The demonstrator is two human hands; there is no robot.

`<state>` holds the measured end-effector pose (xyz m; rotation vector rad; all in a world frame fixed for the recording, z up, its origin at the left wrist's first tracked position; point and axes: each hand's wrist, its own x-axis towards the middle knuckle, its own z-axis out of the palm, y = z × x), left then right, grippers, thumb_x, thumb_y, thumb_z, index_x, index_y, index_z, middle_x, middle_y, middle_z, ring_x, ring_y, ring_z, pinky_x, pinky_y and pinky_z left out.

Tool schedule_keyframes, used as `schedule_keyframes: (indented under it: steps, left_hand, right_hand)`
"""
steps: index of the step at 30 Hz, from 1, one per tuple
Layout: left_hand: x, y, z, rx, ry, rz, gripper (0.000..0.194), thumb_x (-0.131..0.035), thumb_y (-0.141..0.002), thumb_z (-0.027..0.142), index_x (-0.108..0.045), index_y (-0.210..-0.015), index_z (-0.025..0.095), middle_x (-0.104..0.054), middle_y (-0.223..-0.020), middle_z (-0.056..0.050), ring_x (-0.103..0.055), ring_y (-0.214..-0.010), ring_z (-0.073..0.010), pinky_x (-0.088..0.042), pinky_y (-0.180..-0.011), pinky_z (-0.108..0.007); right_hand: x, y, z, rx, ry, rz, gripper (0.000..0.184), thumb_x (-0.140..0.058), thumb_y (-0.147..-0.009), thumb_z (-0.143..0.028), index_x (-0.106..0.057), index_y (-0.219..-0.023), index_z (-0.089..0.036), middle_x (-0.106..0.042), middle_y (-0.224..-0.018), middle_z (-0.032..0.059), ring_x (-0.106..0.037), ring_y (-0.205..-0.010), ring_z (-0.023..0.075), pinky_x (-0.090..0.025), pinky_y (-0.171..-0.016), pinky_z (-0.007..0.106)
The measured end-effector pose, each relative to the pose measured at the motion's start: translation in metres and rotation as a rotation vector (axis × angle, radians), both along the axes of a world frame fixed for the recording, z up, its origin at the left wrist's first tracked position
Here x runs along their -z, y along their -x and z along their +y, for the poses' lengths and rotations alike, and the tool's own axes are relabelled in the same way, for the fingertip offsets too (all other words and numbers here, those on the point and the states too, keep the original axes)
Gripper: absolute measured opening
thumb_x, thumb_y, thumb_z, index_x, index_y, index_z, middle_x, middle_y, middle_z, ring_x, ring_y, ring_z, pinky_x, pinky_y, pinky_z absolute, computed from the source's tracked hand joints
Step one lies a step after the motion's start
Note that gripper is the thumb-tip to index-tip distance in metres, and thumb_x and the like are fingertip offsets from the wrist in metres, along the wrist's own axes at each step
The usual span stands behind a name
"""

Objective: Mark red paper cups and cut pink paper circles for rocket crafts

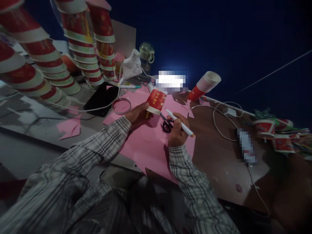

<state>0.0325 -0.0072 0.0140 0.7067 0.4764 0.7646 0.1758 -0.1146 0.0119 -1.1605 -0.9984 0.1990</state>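
Observation:
My left hand is closed around a red paper cup with gold print, tilted on its side above the pink paper. Something small and yellow shows by the left fingers; I cannot make out what it is. A white marker with an orange end is gripped in my right hand, its tip pointing towards the cup but apart from it. Scissors with black handles lie on the pink paper beside my right hand, partly hidden by it. A roll of tape rests left of the cup.
Tall columns of stacked paper cups stand at the left. A black phone, a green-capped marker and a bottle are nearby. A leaning cup stack, white cables and more cups occupy the right.

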Motion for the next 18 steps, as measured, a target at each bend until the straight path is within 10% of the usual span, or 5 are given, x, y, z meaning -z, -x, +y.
schedule_keyframes:
  steps: [10,18]
  left_hand:
    - [0.0006,-0.0011,-0.0012,0.046,-0.08,0.049,0.047,-0.083,-0.075,0.052,-0.064,-0.095,0.015,-0.066,-0.074,0.0,-0.059,-0.062,-0.0114,-0.044,-0.06,-0.025]
    - [0.0061,-0.0071,-0.0041,0.075,-0.212,0.123,0.054,-0.082,-0.074,0.058,-0.062,-0.1,0.015,-0.06,-0.075,0.002,-0.054,-0.062,-0.0098,-0.038,-0.059,-0.025]
  right_hand:
    - [-0.0047,-0.0053,-0.0044,-0.092,-0.074,-0.126,0.033,-0.062,-0.097,-0.034,-0.069,-0.128,-0.025,-0.078,-0.113,0.0081,-0.076,-0.105,0.0241,-0.064,-0.09,0.045]
    - [-0.0008,0.0014,-0.0011,-0.031,-0.098,-0.012,0.022,-0.067,-0.094,-0.039,-0.067,-0.111,-0.025,-0.073,-0.094,0.0028,-0.073,-0.082,0.0181,-0.062,-0.072,0.034]
